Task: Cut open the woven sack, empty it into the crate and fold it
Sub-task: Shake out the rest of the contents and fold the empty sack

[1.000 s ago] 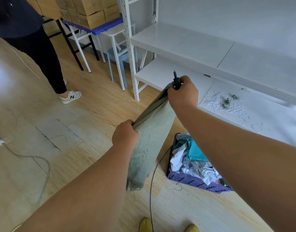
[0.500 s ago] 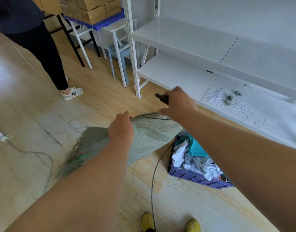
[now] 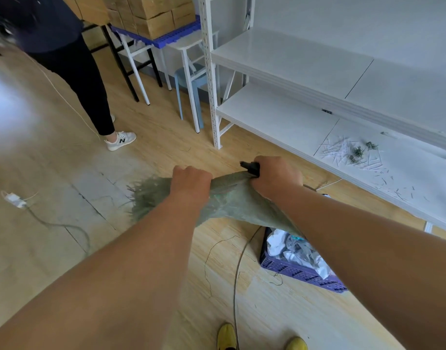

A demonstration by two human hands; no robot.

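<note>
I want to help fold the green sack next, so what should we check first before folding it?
1. Sack emptied: the woven sack hangs flat and limp. Looks ok.
2. Contents in the crate: the purple crate holds crumpled white and teal stuff. Ok.
3. Both hands gripping: left hand and right hand each clutch the sack's top edge. Ok.
4. Cutter out of the way: a black tool sticks out of the right fist along with the sack. Not ok; whether a blade is out, cannot tell.
5. Frayed end tidy: loose threads fan out at the left end. Not ok.
6. Floor underfoot: a cord runs between the yellow shoes. Not ok.
</note>
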